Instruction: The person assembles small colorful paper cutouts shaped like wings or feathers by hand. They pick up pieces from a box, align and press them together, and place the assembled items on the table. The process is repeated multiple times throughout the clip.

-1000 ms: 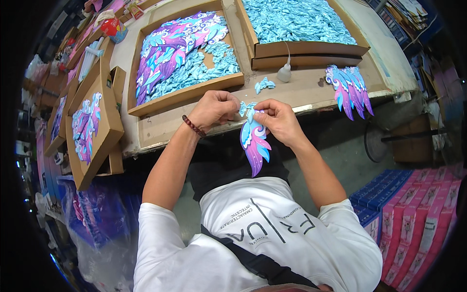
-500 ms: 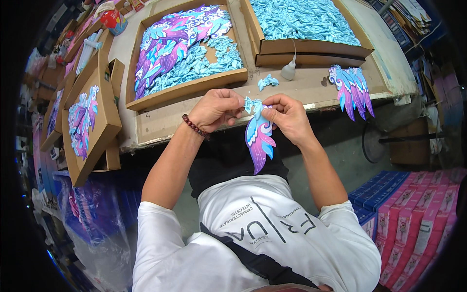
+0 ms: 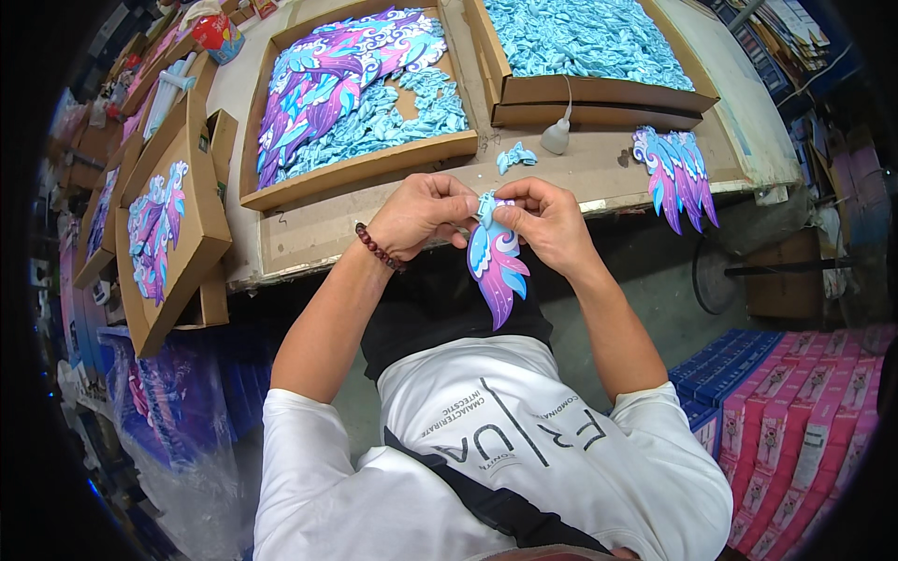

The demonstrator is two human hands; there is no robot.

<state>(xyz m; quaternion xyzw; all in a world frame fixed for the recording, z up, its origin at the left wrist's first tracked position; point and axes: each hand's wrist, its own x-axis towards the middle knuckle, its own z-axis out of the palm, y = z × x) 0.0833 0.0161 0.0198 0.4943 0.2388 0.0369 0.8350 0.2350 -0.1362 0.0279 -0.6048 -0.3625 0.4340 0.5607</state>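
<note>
A purple, pink and blue wing-shaped piece (image 3: 496,276) hangs in front of the table edge, its pointed tip downward. My right hand (image 3: 554,232) pinches its upper end between thumb and fingers. At that same top end, my left hand (image 3: 423,217) is closed on a small light-blue piece (image 3: 485,208), which overlaps the wing; whether they are joined cannot be seen. Loose light-blue pieces (image 3: 515,158) lie on the table just beyond my hands. Behind them stands a small white squeeze bottle (image 3: 556,139) with a thin nozzle.
A cardboard tray (image 3: 365,169) holds wing pieces and light-blue pieces; another box (image 3: 599,91) is full of light-blue ones. Several wings (image 3: 675,173) overhang the table edge at right. A tilted carton (image 3: 201,224) stands at left. Pink boxes (image 3: 795,430) are stacked at lower right.
My hands have come closer together. The light-blue piece, held out left of the wing before, now lies over its top end. The wing has shifted slightly left.
</note>
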